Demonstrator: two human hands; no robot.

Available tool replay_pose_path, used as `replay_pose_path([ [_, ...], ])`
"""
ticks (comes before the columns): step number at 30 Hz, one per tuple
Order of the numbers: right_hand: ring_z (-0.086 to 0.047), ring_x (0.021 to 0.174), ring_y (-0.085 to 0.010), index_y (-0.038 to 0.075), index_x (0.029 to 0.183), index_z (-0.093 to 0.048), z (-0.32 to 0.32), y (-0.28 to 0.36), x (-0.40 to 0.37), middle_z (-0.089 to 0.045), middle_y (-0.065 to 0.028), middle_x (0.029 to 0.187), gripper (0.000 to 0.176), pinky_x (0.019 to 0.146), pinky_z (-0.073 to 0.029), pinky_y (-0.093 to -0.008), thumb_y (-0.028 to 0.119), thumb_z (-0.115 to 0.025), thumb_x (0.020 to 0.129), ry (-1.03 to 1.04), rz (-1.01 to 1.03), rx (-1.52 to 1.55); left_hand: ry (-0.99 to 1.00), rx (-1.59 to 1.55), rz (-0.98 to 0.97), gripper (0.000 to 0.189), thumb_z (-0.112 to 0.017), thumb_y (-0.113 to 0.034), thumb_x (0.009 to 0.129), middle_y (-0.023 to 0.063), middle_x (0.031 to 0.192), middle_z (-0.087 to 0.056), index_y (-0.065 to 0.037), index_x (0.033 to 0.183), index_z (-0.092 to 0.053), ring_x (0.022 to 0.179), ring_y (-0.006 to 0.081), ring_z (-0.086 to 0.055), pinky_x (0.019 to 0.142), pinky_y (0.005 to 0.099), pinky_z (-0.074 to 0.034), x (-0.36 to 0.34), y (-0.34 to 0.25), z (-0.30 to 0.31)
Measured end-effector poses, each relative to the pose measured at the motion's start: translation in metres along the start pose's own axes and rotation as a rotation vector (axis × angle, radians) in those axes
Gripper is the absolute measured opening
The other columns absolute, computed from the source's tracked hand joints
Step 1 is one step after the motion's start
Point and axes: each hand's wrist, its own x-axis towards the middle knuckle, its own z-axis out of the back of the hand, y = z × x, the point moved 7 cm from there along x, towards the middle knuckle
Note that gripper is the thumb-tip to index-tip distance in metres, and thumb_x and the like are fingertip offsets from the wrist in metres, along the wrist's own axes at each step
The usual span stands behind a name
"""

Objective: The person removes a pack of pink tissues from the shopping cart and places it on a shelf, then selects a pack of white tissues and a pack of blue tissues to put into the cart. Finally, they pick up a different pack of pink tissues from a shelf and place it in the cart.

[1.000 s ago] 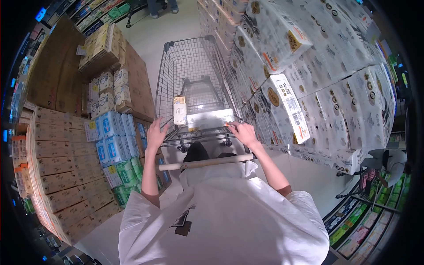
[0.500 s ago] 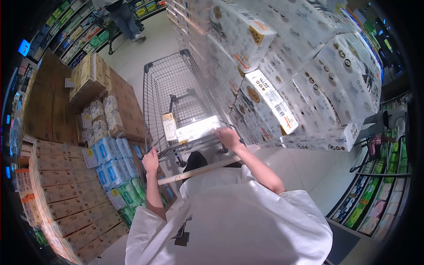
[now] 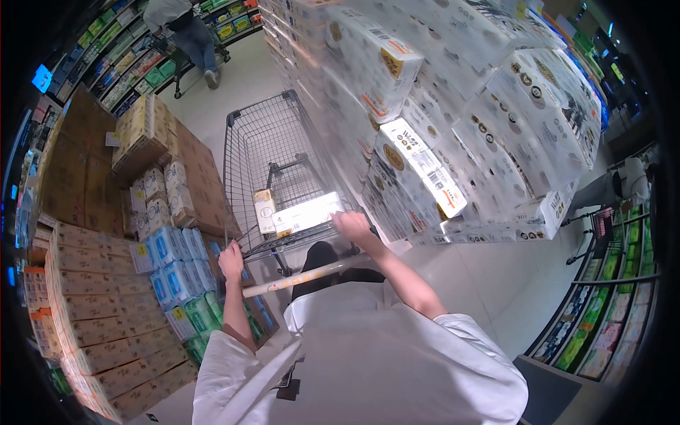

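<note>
A wire shopping cart (image 3: 244, 152) stands ahead of me, its pale handle bar (image 3: 304, 276) crossing just in front of my body. My left hand (image 3: 231, 261) is closed around the cart's left rim, forward of the handle. On the opposite side, my right hand (image 3: 352, 228) is closed on the right rim, close to the end of a white tissue pack (image 3: 308, 214); its fingertips are partly hidden. That pack lies across the near end of the basket. Beside it on the left is a smaller beige-and-white pack (image 3: 265, 211).
Wrapped white tissue packs (image 3: 453, 142) rise in a tall stack close on the right. Brown cartons (image 3: 117, 312) and blue packs (image 3: 173, 248) line the left. Farther up the aisle, a person (image 3: 188, 35) walks with another cart. Stocked shelves (image 3: 602, 319) stand at right.
The cart and both hands have shifted slightly left and down in view, and the right-hand stack has slid left. The person ahead has taken a step. Both hands keep their grip.
</note>
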Motion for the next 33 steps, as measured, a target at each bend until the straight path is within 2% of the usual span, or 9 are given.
replay_pose_path([
  [8, -0.071, 0.079, -0.0391, 0.007, 0.094, -0.076, 0.025, 0.001, -0.002, -0.072, -0.0193, 0.079, 0.043, 0.076, -0.055, -0.0515, 0.037, -0.046, 0.103, 0.155, -0.088, 0.0, -0.027, 0.016, 0.04, 0.055, -0.035, -0.043, 0.106, 0.0185, 0.083, -0.074, -0.011, 0.093, -0.078, 0.089, 0.0423, -0.07, 0.085, 0.0511, -0.053, -0.022, -0.003, -0.004],
  [13, -0.07, 0.079, -0.039, 0.007, 0.092, -0.074, 0.028, -0.01, -0.005, -0.072, -0.0192, 0.081, 0.042, 0.075, -0.055, -0.0518, 0.037, -0.047, 0.102, 0.187, -0.054, -0.015, -0.031, -0.018, 0.084, 0.053, -0.038, -0.045, 0.105, 0.0158, 0.081, -0.074, -0.011, 0.095, -0.078, 0.088, 0.0391, -0.071, 0.083, 0.0478, -0.053, -0.044, -0.023, 0.002],
  [20, -0.07, 0.077, -0.0376, 0.009, 0.092, -0.074, 0.029, -0.025, -0.014, -0.072, -0.0178, 0.08, 0.036, 0.073, -0.055, -0.0515, 0.036, -0.05, 0.1, 0.038, 0.026, -0.032, -0.046, 0.006, 0.106, 0.056, -0.038, -0.047, 0.106, 0.0159, 0.083, -0.075, -0.01, 0.096, -0.079, 0.089, 0.0394, -0.071, 0.084, 0.0488, -0.053, -0.058, -0.017, -0.016],
  [23, -0.07, 0.077, -0.0385, 0.012, 0.093, -0.075, 0.04, -0.021, -0.007, -0.072, -0.0172, 0.08, 0.034, 0.074, -0.054, -0.0517, 0.035, -0.051, 0.099, 0.194, -0.049, 0.004, -0.026, -0.03, 0.088, 0.058, -0.038, -0.047, 0.106, 0.0166, 0.084, -0.075, -0.008, 0.096, -0.079, 0.088, 0.0397, -0.071, 0.083, 0.0493, -0.053, -0.059, -0.022, -0.017],
  [27, -0.069, 0.084, -0.0417, 0.012, 0.099, -0.075, 0.041, -0.019, -0.006, -0.072, -0.0206, 0.087, 0.044, 0.081, -0.054, -0.053, 0.042, -0.043, 0.104, 0.289, -0.104, 0.023, -0.05, -0.014, 0.058, 0.058, -0.039, -0.047, 0.106, 0.0185, 0.086, -0.075, -0.006, 0.096, -0.079, 0.086, 0.0418, -0.071, 0.081, 0.05, -0.053, -0.054, -0.017, -0.017],
  [30, -0.069, 0.086, -0.042, 0.012, 0.1, -0.075, 0.038, -0.016, -0.005, -0.072, -0.0205, 0.089, 0.044, 0.082, -0.054, -0.0526, 0.041, -0.043, 0.104, 0.279, -0.103, 0.033, -0.038, -0.019, 0.057, 0.059, -0.038, -0.049, 0.105, 0.0203, 0.087, -0.074, -0.007, 0.097, -0.079, 0.087, 0.0432, -0.07, 0.082, 0.0516, -0.053, -0.047, -0.006, -0.023],
  [33, -0.07, 0.083, -0.0404, 0.013, 0.096, -0.075, 0.035, -0.011, -0.006, -0.072, -0.0189, 0.086, 0.034, 0.078, -0.055, -0.0517, 0.033, -0.049, 0.1, 0.22, -0.086, 0.003, -0.023, -0.028, 0.053, 0.058, -0.038, -0.049, 0.105, 0.0205, 0.087, -0.074, -0.008, 0.097, -0.079, 0.088, 0.0432, -0.07, 0.083, 0.0521, -0.053, -0.043, -0.003, -0.02],
])
